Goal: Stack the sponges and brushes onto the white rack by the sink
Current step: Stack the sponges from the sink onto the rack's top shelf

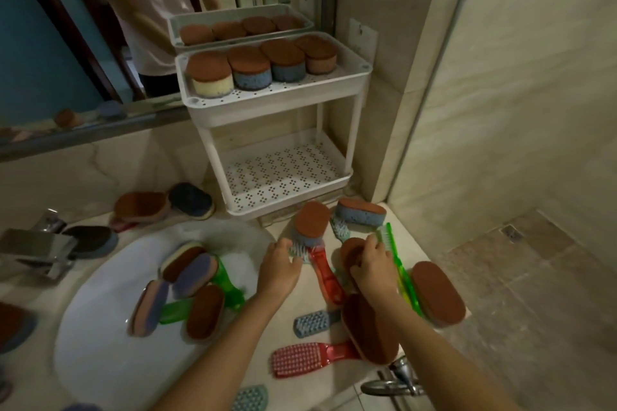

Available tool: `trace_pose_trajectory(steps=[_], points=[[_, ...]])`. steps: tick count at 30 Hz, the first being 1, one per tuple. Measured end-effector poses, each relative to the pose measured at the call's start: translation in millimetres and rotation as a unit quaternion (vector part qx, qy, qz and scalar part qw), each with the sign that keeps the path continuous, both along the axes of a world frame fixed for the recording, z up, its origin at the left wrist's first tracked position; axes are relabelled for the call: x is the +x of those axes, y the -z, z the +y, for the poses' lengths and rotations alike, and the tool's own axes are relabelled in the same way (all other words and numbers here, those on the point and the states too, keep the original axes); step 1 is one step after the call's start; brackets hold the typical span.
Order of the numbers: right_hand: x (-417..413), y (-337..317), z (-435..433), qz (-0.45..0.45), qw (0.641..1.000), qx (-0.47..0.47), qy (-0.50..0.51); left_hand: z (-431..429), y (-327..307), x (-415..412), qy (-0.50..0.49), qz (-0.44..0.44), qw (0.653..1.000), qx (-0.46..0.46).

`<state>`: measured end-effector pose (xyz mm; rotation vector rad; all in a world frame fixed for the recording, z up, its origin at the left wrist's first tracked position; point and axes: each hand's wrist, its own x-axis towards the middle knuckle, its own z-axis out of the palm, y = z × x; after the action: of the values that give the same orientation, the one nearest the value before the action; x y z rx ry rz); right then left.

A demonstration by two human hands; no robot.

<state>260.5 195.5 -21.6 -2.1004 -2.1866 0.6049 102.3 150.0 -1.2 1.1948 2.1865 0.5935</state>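
- The white rack (273,100) stands on the counter (290,297) against the wall, just right of the mirror (83,27), and has two perforated shelves.
- Four sponges (260,65) with brown tops sit side by side in a row on the top shelf; the bottom shelf (283,177) holds nothing.
- The left hand (278,269) rests at the edge of the sink (110,354), fingers curled onto the bristle head of the red brush (325,272); whether it truly grips is hard to tell.
- A brown-topped sponge (312,219) lies across that brush's head, just beyond the left fingertips.
- The right hand (372,265) is closed over a brown sponge (350,252) on the counter, with the green brush (399,264) touching its far side.
- A blue sponge (360,212) with a brown top lies past both hands, close to the foot of the rack.
- Near the right forearm lie two more brown-topped sponges (437,292), a blue brush (312,324) and a second red brush (310,359) with bristles up.
- Inside the sink several sponges (190,272) and a green brush (230,287) are heaped together.
- More sponges (142,205) lie behind the faucet (36,248), well apart from either hand.
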Motion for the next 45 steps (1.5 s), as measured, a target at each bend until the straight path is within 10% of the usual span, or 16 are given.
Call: trace_pose_trajectory(steps=[11, 17, 30, 45], points=[[-10.8, 5.0, 14.1, -0.047, 0.998, -0.036, -0.035, 62.1, -1.3, 5.1, 0.110, 0.141, 0.982, -0.057], [0.2, -0.2, 26.5, 0.073, 0.997, -0.034, 0.003, 82.7, 6.0, 12.7, 0.097, 0.132, 0.983, -0.078], [0.7, -69.8, 46.9, 0.321, 0.943, 0.024, 0.080, 54.0, -64.8, 0.0, 0.006, -0.028, 0.998, 0.054], [-50.2, -228.6, 77.4, 0.388, 0.864, 0.289, -0.140, 33.7, -239.0, -50.0, 0.014, 0.152, 0.941, 0.301]])
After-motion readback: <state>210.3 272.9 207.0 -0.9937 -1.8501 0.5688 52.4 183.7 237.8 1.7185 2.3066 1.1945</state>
